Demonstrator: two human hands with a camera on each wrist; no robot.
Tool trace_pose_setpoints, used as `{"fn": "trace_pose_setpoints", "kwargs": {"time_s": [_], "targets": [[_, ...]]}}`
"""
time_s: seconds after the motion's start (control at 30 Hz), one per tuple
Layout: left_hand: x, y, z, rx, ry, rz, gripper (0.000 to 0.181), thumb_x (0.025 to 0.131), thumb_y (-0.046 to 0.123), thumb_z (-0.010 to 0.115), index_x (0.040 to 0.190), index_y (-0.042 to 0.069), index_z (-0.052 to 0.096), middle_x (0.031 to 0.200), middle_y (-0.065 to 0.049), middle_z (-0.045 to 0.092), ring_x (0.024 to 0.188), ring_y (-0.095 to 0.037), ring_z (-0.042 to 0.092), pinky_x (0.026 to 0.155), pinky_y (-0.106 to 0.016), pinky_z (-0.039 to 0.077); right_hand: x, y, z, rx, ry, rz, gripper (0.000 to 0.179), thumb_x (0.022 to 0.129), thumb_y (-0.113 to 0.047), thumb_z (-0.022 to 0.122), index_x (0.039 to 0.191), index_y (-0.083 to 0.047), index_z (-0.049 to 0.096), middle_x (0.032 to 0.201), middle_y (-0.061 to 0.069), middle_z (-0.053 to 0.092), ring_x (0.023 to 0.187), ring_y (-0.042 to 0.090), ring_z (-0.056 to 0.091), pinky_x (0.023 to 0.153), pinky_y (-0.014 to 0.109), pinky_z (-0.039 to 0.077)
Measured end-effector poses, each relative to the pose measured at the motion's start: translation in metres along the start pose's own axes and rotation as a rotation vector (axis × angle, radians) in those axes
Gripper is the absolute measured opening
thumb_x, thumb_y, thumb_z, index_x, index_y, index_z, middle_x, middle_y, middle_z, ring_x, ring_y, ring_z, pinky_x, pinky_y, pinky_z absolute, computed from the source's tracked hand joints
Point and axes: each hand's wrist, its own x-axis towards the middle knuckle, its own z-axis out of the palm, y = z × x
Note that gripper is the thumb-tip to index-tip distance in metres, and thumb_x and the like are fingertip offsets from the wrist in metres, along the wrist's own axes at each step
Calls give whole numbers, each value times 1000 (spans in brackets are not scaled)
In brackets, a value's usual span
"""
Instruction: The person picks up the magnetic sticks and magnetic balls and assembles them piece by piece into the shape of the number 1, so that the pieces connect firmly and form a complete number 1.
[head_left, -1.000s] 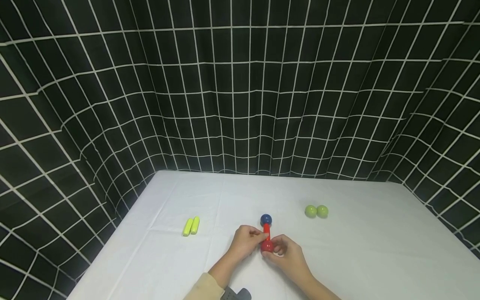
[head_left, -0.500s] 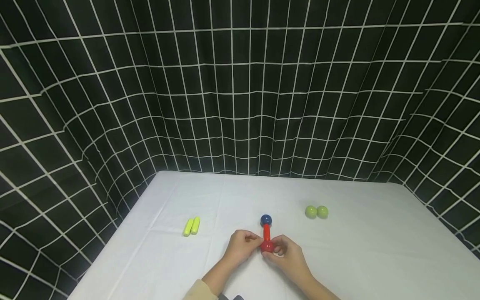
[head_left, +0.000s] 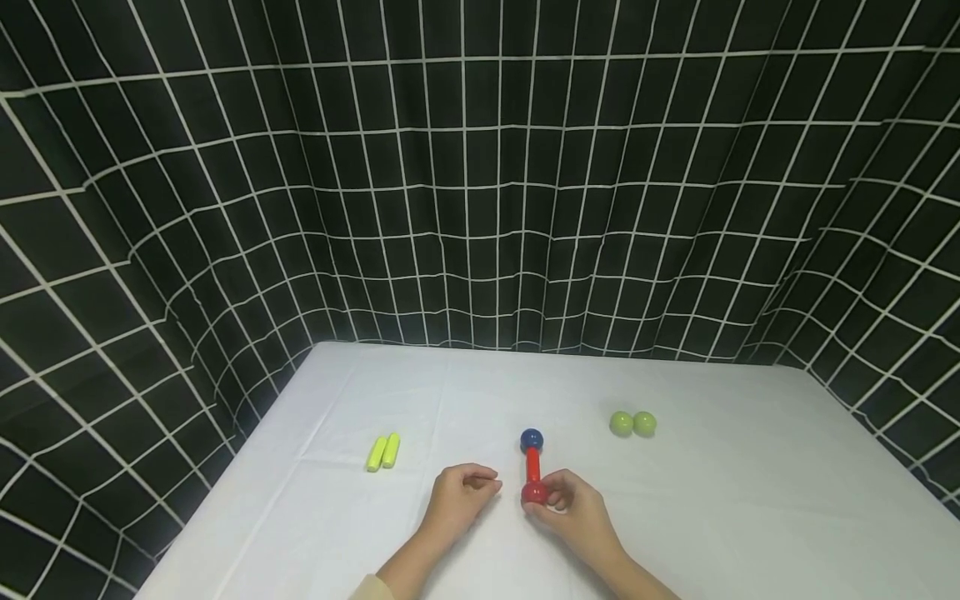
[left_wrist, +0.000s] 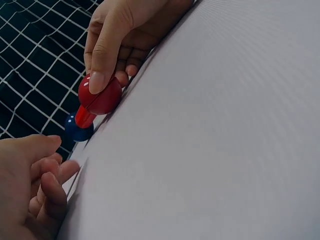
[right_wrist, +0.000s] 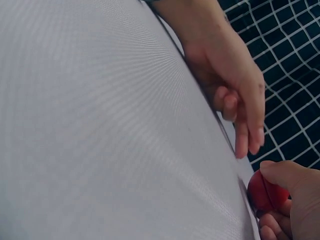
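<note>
Head view: my right hand (head_left: 576, 504) pinches the glossy red ball (head_left: 534, 493); my left hand (head_left: 456, 498), loosely bent, is empty beside it.

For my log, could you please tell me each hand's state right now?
Left hand: open, holding nothing.
Right hand: closed, holding the red ball.

We see dark curtain (head_left: 480, 225) with white grid lines filling upper frame. White tablecloth (head_left: 735, 492) across lower frame. Two yellow sticks (head_left: 391, 451) side by side, lower left of centre. Two green balls (head_left: 622, 423) side by side, lower right of centre.
</note>
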Motion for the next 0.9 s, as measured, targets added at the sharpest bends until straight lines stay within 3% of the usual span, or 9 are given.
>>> {"fn": "trace_pose_setpoints", "kwargs": {"time_s": [0.27, 0.4, 0.57, 0.9], "targets": [[-14, -5, -19, 70, 172, 36, 27, 80, 13, 70, 102, -1, 66, 101, -17, 69, 40, -1, 49, 43, -17, 47, -1, -2, 0, 3, -18, 8, 38, 67, -25, 82, 95, -8, 62, 81, -4, 64, 71, 4, 52, 62, 17, 45], [-20, -7, -29, 80, 199, 17, 34, 80, 10, 69, 109, -6, 62, 79, -15, 70, 36, 0, 47, 40, -16, 44, 0, -1, -1, 8, -17, 13, 37, 67, -24, 82, 94, -9, 62, 80, -4, 63, 70, 4, 52, 61, 17, 45], [-25, -8, -39, 84, 214, -10, 40, 80, 10, 69, 114, -9, 58, 53, -6, 61, 36, -3, 48, 40, -17, 44, 1, -1, 0, 2, -14, 4, 37, 67, -24, 82, 94, -9, 62, 80, -4, 63, 70, 4, 52, 61, 17, 45], [-39, -11, -59, 101, 303, -66, 42, 80, 7, 69, 115, -12, 56, 55, -7, 63, 38, -6, 54, 44, -17, 47, 0, -2, -1, -7, -24, 17, 37, 67, -25, 82, 94, -9, 62, 79, -4, 62, 70, 5, 51, 60, 17, 44]]}}
